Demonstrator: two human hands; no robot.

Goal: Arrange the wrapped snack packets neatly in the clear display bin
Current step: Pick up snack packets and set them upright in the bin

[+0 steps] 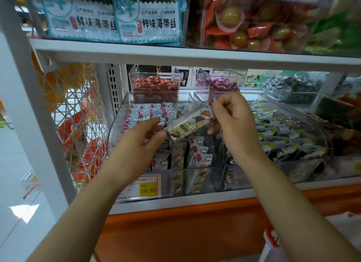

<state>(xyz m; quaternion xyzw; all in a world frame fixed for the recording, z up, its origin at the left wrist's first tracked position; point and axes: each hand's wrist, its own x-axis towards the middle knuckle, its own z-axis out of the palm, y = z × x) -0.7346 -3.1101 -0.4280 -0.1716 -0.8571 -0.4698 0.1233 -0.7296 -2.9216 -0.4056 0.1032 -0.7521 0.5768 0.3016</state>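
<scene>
Snack packet (pixel 190 123) was pinched endwise by left hand (pixel 145 136) and right hand (pixel 232 121) | clear display bin (pixel 117 125) partly filled, seemingly in rows | placement pending.

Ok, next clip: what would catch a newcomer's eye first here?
Dead centre, both hands hold one long cartoon-printed packet by its ends, the left hand at the lower end and the right hand at the upper, tilted above the clear bin. Inside it sit rows of matching packets with red balloons. Below, a yellow price tag reads 15.80.
</scene>
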